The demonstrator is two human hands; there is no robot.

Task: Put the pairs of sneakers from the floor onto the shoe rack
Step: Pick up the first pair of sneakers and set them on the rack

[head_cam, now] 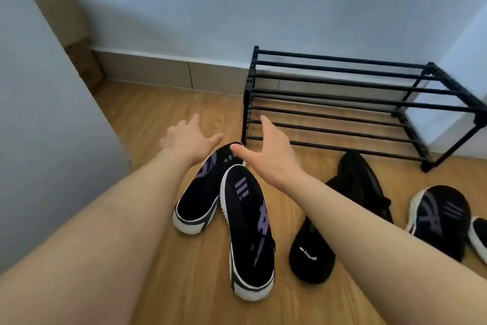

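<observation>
A pair of black sneakers with purple stripes and white soles lies on the wooden floor: the left sneaker [196, 199] tilts against the right sneaker [250, 229]. My left hand [188, 137] hovers over their far end with fingers spread, holding nothing. My right hand [271, 156] is also open, just above the toe of the left sneaker. An all-black pair of sneakers [350, 187] lies to the right, one shoe [312, 258] pointing toward me. A third pair [440, 216] sits at the far right. The black two-tier shoe rack [342, 92] stands against the wall with bare bars.
A pale wall [39, 113] or cabinet side rises close on the left. Cardboard boxes [66, 24] lean in the back left corner. A beige skirting board [171, 71] runs along the blue wall behind the rack.
</observation>
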